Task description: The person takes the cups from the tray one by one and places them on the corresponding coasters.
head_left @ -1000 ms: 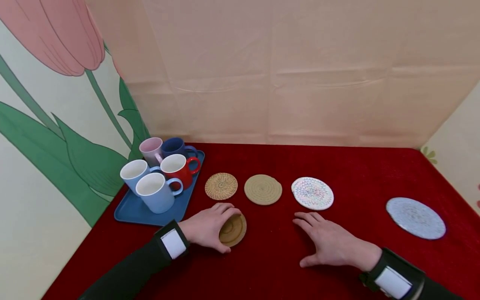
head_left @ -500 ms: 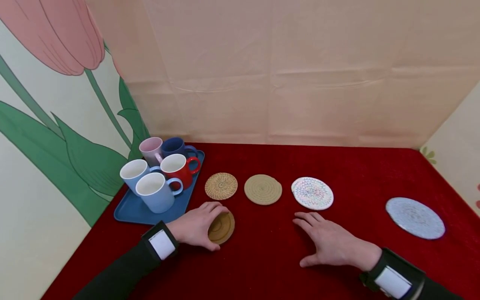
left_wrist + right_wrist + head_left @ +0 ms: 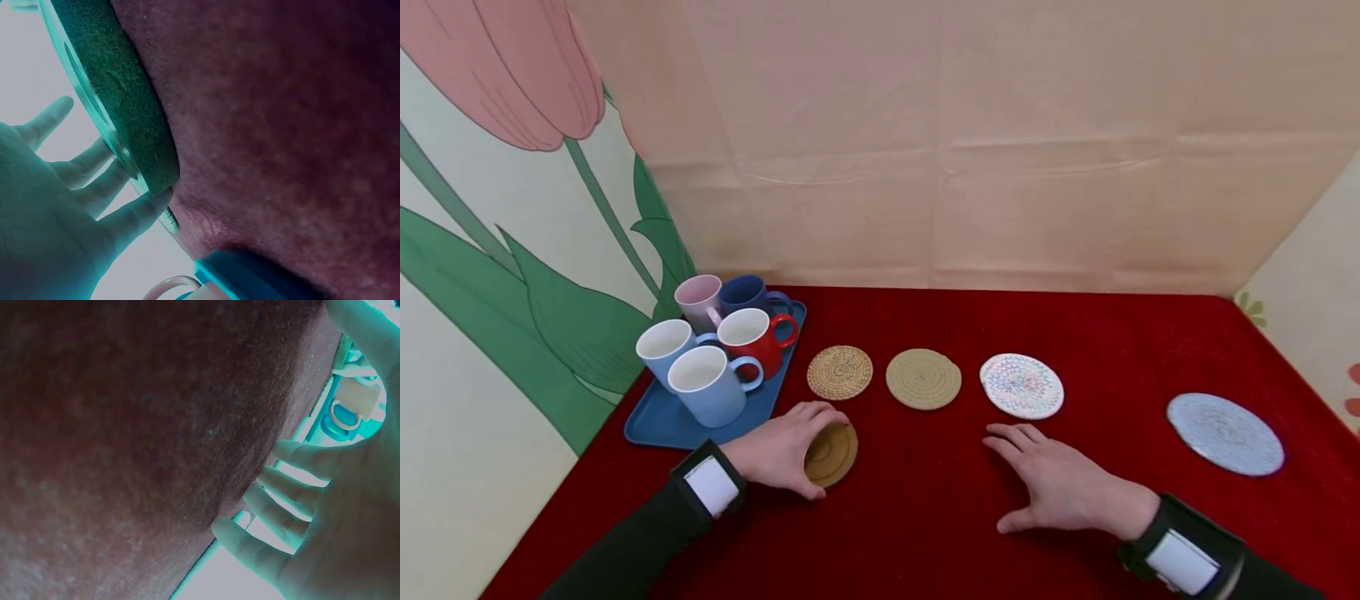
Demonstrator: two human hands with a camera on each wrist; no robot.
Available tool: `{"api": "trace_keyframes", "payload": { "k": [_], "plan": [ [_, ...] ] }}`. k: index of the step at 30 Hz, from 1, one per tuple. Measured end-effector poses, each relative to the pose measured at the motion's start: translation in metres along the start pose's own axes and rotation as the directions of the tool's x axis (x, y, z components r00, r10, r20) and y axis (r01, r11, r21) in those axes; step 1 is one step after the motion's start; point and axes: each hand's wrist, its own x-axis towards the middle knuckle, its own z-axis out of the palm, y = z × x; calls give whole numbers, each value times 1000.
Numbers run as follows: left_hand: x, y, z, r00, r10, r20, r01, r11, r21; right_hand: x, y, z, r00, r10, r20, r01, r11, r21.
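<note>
My left hand (image 3: 775, 450) curves round the left side of a round brown coaster (image 3: 833, 457), fingers at its far edge and thumb at its near edge. Concentric rings mark the coaster's face. In the left wrist view the coaster (image 3: 125, 94) has a thick, rough edge, with the fingers (image 3: 134, 215) along its face and lower rim. My right hand (image 3: 1063, 479) hovers low over the red cloth with fingers spread and nothing in it. Just beyond its fingertips lies a white patterned round mat (image 3: 1022, 386).
A blue tray (image 3: 651, 425) on the left bears several mugs, among them a light blue mug (image 3: 706, 392) and a red mug (image 3: 756, 337). Behind lie a woven mat (image 3: 839, 372) and a beige mat (image 3: 923, 379). A pale blue mat (image 3: 1225, 433) lies far right.
My left hand has moved left with the brown coaster, closer to the tray's front corner. The right hand stays where it was, and the mugs and other mats have not moved.
</note>
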Motion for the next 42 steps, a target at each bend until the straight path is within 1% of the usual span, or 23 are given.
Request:
{"api": "trace_keyframes", "payload": {
  "k": [7,15,27,31,34,36,39,42],
  "plan": [
    [0,-2,-1,1000,-17,4,17,1000,-1,0,1,1,1000,-2,-3,2,1000,-11],
    [-1,-3,-3,1000,-2,6,2,1000,6,0,1,1,1000,-20,-13,20,1000,-17],
    [-2,-3,-6,998,-40,44,41,999,-15,1,0,0,1000,-15,7,15,1000,2],
    [-1,-3,-7,998,-39,46,40,999,-14,1,1,0,1000,-22,4,22,1000,-4],
    [-1,-3,-10,999,-49,18,50,998,-36,0,2,-2,1000,-22,-11,22,1000,-7],
    [0,-1,-15,998,-59,-24,57,996,-67,-2,4,-6,999,-12,-31,12,1000,-5],
    [0,2,-25,991,-82,-105,72,992,-99,-8,11,-14,995,23,-95,-24,1000,-15],
    [1,3,-35,981,-94,-171,74,990,-119,-17,23,-24,981,59,-185,-69,997,-46]
  ]
}}
